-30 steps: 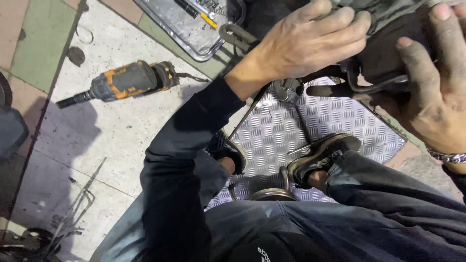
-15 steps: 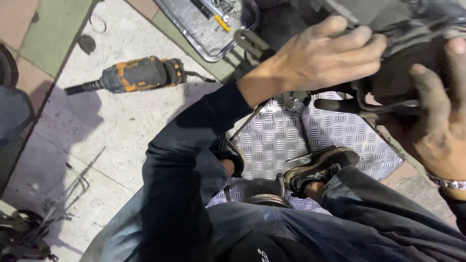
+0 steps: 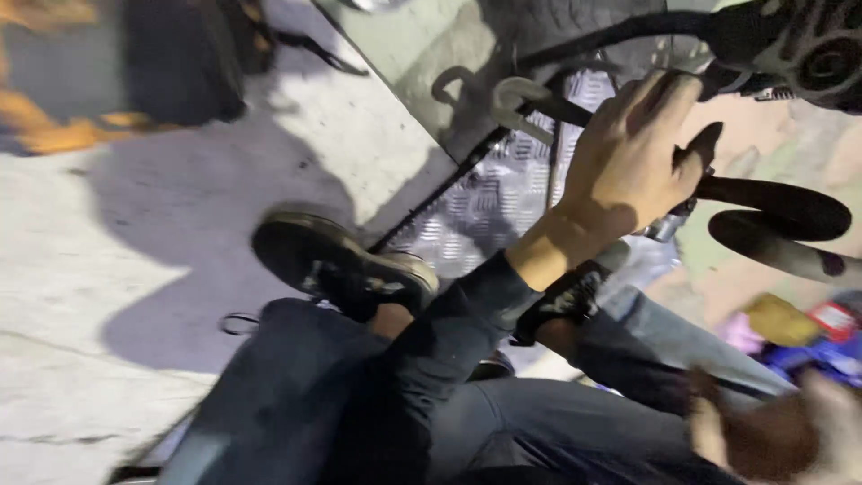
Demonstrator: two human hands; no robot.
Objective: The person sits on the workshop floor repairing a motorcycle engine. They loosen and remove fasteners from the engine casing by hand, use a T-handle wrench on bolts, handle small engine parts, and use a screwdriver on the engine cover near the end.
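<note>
My left hand (image 3: 628, 171) closes its grip on one black lever (image 3: 772, 202) above the far edge of the checkered metal plate (image 3: 485, 216); a second black lever (image 3: 772, 251) sits just below. One shoe (image 3: 341, 260) shows. My right hand (image 3: 781, 431) is blurred, cut off; its grip I cannot tell.
</note>
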